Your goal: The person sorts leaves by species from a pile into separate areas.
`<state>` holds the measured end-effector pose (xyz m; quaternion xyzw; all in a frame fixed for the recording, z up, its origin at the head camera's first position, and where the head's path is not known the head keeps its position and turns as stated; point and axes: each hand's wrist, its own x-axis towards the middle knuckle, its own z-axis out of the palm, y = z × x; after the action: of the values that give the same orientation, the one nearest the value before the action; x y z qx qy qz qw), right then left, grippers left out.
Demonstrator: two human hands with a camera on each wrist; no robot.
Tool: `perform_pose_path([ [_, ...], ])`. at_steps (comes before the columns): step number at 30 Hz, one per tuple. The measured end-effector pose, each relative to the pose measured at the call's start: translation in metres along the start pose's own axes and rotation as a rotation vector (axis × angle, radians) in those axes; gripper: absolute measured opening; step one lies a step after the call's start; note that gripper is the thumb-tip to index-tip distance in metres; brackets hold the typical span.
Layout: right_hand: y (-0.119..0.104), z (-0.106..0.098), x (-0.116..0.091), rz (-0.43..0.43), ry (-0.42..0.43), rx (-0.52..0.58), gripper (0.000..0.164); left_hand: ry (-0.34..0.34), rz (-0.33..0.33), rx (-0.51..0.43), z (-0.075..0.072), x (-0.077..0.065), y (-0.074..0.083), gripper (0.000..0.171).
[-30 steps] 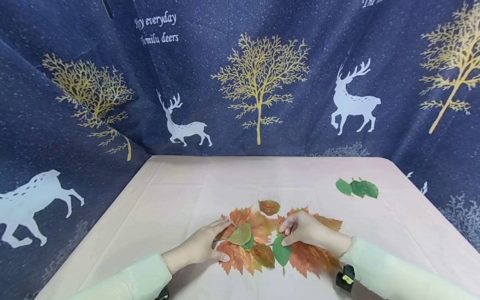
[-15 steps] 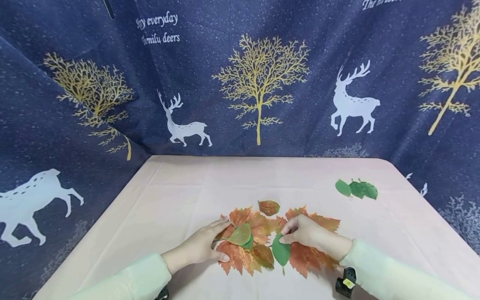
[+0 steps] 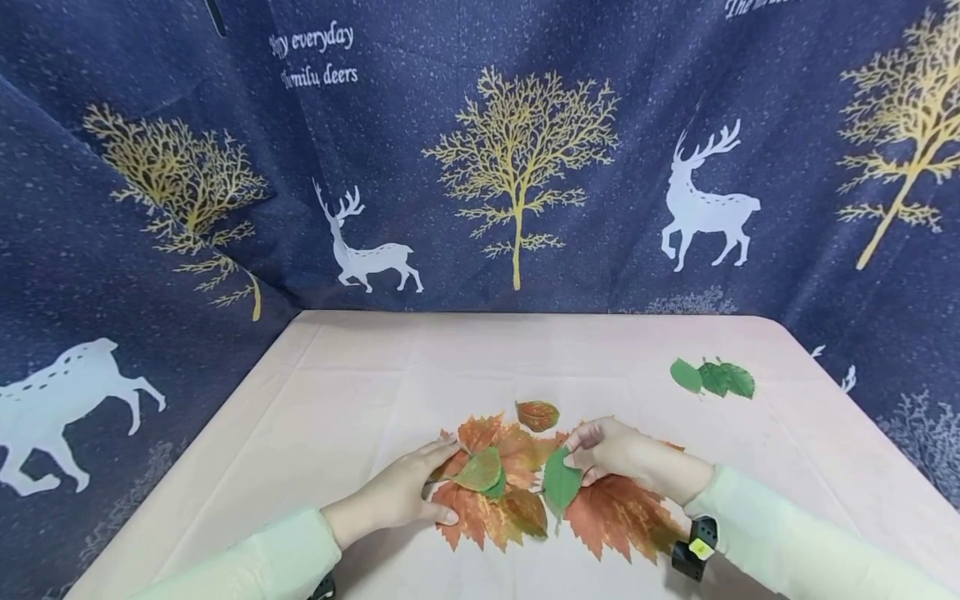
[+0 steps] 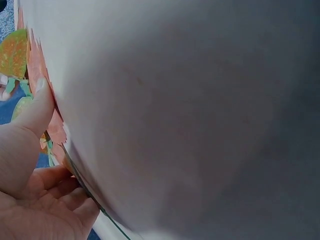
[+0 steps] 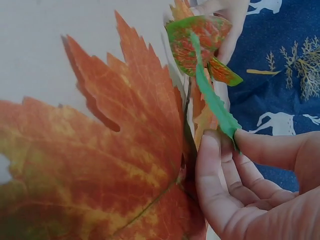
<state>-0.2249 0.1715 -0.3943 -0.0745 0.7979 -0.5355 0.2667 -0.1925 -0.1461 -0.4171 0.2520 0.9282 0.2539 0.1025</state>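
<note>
Your right hand [image 3: 618, 457] pinched the green leaf [image 3: 562, 483] by its right edge, between thumb and fingers. The leaf lay just left of that hand, above the gap between the left maple leaves [image 3: 467, 510] and the right maple leaf [image 3: 618, 512]; long axis far-to-near, stem toward you. Your left hand [image 3: 393, 490], fingers loosely extended, rested farther off, on the left maple leaves.

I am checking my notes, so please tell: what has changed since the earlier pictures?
The right hand moved its pinched green leaf slightly away from the person. The large orange leaf below that hand shifted slightly left and nearer the person. Nothing was released. The left hand and far green leaves stayed.
</note>
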Motion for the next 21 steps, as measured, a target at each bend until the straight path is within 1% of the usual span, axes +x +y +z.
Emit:
perform_pose_path([
  [7, -0.003, -0.006, 0.000, -0.035, -0.058, 0.083, 0.012, 0.002, 0.001, 0.016, 0.000, 0.000, 0.000, 0.093],
  [15, -0.005, -0.009, -0.001, -0.024, -0.017, 0.090, 0.015, -0.004, 0.004, 0.023, -0.001, 0.000, 0.002, 0.092],
  [21, -0.006, -0.012, -0.002, -0.032, -0.027, 0.095, 0.017, -0.003, 0.010, 0.024, -0.001, -0.001, 0.003, 0.092],
])
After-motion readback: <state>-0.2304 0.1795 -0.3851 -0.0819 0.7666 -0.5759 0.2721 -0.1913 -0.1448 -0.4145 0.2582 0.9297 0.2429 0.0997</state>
